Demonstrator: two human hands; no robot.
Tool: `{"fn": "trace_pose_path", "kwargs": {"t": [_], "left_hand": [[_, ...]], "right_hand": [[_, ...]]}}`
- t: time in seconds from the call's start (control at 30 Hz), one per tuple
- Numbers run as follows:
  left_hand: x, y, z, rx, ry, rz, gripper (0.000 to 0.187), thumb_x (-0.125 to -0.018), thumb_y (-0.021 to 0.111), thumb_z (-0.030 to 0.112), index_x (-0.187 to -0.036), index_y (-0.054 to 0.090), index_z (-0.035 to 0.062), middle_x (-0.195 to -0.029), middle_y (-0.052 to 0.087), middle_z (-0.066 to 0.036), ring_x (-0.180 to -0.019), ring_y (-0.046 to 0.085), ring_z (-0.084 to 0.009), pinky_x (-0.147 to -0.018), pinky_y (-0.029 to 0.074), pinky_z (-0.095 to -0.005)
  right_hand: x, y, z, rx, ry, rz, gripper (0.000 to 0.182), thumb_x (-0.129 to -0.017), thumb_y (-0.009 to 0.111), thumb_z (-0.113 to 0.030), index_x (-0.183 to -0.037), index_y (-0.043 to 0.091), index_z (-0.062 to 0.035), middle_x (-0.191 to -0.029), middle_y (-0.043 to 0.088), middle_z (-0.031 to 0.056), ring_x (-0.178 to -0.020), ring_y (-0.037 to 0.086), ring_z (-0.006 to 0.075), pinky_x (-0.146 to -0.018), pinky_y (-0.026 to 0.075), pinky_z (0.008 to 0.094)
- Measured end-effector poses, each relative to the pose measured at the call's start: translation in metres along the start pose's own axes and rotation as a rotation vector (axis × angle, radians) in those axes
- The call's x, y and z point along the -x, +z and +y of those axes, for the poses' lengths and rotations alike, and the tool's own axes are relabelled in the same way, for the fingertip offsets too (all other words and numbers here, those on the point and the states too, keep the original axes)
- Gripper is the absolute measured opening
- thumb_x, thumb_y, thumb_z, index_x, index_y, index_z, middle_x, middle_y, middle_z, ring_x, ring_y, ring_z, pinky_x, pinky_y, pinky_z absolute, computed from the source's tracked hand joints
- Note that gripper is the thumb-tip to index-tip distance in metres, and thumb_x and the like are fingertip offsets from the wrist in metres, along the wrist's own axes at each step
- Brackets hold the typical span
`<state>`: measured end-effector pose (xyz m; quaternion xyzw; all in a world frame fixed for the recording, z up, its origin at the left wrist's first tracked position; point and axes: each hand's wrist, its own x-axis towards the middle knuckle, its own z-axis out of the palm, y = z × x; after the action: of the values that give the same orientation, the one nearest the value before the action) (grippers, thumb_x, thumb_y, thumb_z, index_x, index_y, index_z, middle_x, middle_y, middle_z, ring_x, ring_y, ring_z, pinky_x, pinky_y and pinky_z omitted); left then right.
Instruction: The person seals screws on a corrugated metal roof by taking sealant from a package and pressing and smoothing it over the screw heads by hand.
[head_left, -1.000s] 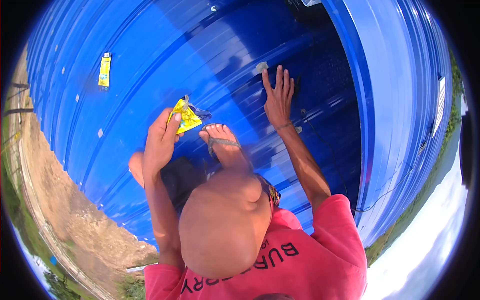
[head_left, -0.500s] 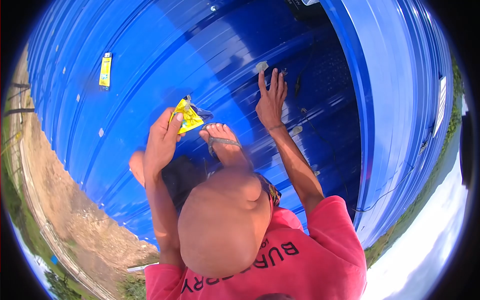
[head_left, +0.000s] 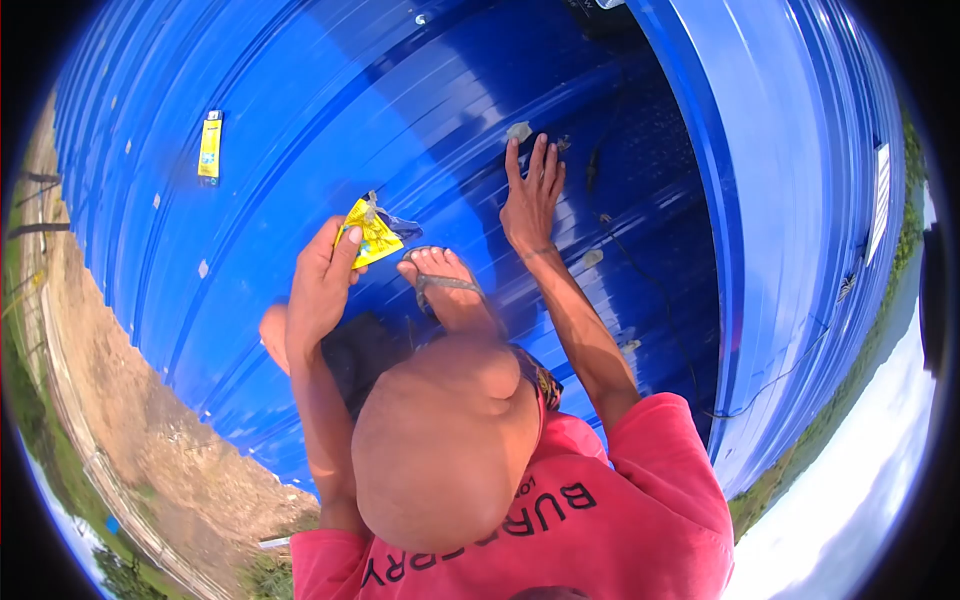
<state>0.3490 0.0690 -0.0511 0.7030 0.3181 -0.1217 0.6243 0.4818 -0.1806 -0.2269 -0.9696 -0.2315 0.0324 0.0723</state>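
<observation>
Pinched between the thumb and fingers of my left hand (head_left: 325,265) is a crumpled yellow packet (head_left: 370,237), its dark, torn-looking end pointing away from me. My right hand (head_left: 533,205) reaches forward with fingers spread over the shaded blue corrugated metal sheet (head_left: 400,110). Its fingertips are right beside a pale greyish patch (head_left: 519,131) on the sheet. Between my hands, my sandalled foot (head_left: 445,275) rests on the metal. A flat yellow item with dark ends (head_left: 209,150) lies farther off to the left.
A raised blue metal panel (head_left: 705,160) stands along the right, with a thin dark cord (head_left: 655,285) near it. Other pale patches (head_left: 592,258) dot the sheet. Beyond the sheet's left edge lies bare brown ground (head_left: 160,430).
My right hand appears slightly farther left, its fingers still near the pale patch. My left hand keeps its hold on the yellow packet. The whole view has shifted slightly.
</observation>
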Motion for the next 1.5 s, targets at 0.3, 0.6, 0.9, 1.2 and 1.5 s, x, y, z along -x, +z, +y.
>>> {"fn": "trace_pose_path", "kwargs": {"t": [0.3, 0.6, 0.9, 1.2, 1.5], "left_hand": [[0.000, -0.002, -0.002, 0.005, 0.003, -0.016, 0.028, -0.107, 0.050, 0.028, -0.111, 0.063, 0.0036, -0.080, 0.057, 0.002, -0.067, 0.050, -0.0048, -0.060, 0.041, -0.0219], [0.001, -0.002, -0.001, -0.003, 0.004, 0.015, 0.028, -0.107, 0.051, 0.029, -0.109, 0.063, 0.0040, -0.077, 0.056, 0.003, -0.066, 0.049, -0.0042, -0.058, 0.040, -0.0217], [-0.003, 0.004, 0.004, 0.064, 0.004, -0.010, 0.028, -0.107, 0.051, 0.029, -0.109, 0.063, 0.0036, -0.078, 0.057, 0.003, -0.066, 0.049, -0.0039, -0.059, 0.040, -0.0210], [-0.009, 0.009, 0.013, 0.032, 0.015, 0.068, 0.027, -0.108, 0.050, 0.025, -0.122, 0.056, 0.0039, -0.081, 0.057, 0.002, -0.066, 0.050, -0.0044, -0.059, 0.041, -0.0207], [0.024, 0.008, -0.038, 0.327, -0.023, 0.258, 0.030, -0.107, 0.051, 0.024, -0.130, 0.053, 0.0039, -0.096, 0.067, -0.004, -0.080, 0.061, -0.0068, -0.070, 0.051, -0.0228]], "right_hand": [[0.003, -0.001, 0.008, -0.097, 0.048, -0.005, 0.097, -0.076, 0.059, 0.010, -0.161, 0.017, -0.0112, -0.163, 0.008, 0.0316, -0.151, 0.010, 0.0504, -0.120, 0.011, 0.0639], [-0.005, -0.003, 0.013, -0.124, 0.102, 0.050, 0.096, -0.076, 0.056, 0.014, -0.161, 0.021, -0.0161, -0.163, 0.010, 0.0299, -0.150, 0.012, 0.0494, -0.120, 0.014, 0.0632], [-0.021, -0.006, 0.041, -0.079, -0.045, 0.081, 0.093, -0.075, 0.051, 0.018, -0.158, 0.034, -0.0231, -0.164, 0.015, 0.0262, -0.150, 0.015, 0.0474, -0.120, 0.017, 0.0636], [-0.066, -0.086, 0.043, -0.508, 0.027, 0.294, 0.084, -0.080, 0.044, 0.015, -0.157, 0.038, -0.0188, -0.162, 0.026, 0.0200, -0.150, 0.022, 0.0401, -0.122, 0.024, 0.0519], [-0.158, -0.081, -0.010, -0.733, -0.239, 0.195, 0.061, -0.082, 0.048, 0.009, -0.139, 0.060, -0.0099, -0.127, 0.060, 0.0177, -0.120, 0.054, 0.0359, -0.106, 0.043, 0.0437]]}}
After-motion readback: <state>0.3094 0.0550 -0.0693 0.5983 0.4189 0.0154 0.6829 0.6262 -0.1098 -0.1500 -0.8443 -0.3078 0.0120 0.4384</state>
